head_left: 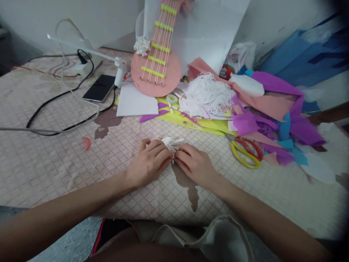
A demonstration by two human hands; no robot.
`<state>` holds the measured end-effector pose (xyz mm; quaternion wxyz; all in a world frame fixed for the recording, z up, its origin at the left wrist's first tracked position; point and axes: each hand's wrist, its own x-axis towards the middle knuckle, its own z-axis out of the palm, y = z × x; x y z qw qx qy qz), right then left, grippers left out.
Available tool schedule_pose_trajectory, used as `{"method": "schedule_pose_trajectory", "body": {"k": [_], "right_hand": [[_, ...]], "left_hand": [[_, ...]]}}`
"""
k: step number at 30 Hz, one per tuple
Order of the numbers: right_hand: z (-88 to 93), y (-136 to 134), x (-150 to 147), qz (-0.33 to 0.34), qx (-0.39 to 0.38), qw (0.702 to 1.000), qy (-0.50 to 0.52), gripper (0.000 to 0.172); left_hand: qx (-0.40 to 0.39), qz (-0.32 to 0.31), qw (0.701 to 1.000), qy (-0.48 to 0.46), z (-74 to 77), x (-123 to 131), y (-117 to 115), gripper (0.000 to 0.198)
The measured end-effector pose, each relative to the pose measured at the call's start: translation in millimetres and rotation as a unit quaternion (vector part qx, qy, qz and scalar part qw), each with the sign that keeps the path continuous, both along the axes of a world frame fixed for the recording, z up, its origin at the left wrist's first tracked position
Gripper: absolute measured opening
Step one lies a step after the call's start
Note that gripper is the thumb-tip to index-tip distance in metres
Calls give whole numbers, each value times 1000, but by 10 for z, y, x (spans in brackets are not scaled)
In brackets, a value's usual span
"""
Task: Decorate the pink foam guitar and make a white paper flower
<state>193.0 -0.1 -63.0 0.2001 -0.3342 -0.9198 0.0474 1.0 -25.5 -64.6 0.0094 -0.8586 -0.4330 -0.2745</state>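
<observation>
Over the tabletop, both hands meet on a small white bunch of thin strips (171,142), paper or string, I cannot tell which. My left hand (151,158) pinches it from the left, fingers curled. From the other side my right hand (196,164) has its fingertips closed at the lower end, so much of the bunch is hidden. Behind the hands stands a pink paper guitar (156,78) with white strings and yellow frets. A ruffled white bunch (142,46) sits at its left edge. Scissors (247,154) with red and yellow handles lie right of my right hand.
A white glue gun (119,72) and a phone (99,88) are at the back left among cables. A heap of white string (208,94) lies behind the hands, with purple paper scraps (289,87) to its right. White card (136,103) lies below the guitar.
</observation>
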Motion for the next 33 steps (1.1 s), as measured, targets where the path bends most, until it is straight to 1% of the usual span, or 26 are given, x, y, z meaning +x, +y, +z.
{"method": "schedule_pose_trajectory", "body": {"k": [5,8,11,15,21,29,33], "right_hand": [[-8,-11,1,-1,-9,1000,-3,21],[-9,-16,0,-5,-13,1000,-4,20],[-10,-20,0,-5,-17,1000,-4,19],[-18,-21,0,-8,-20,1000,-7,19],[-30,-23,-1,-3,-20,1000,-4,21],[-14,-34,-22,-7,52,998,-21,17],[-2,-34,-34,0,55,997,-45,17]], "left_hand": [[12,25,1000,12,7,-17,-29,10],[52,-3,998,31,22,-42,-57,9],[98,-33,993,58,36,-63,-89,16],[132,-30,988,73,29,-72,-99,20],[125,-16,989,71,12,-61,-86,15],[92,9,992,91,6,-30,-92,13],[82,9,992,99,0,-19,-91,15]]}}
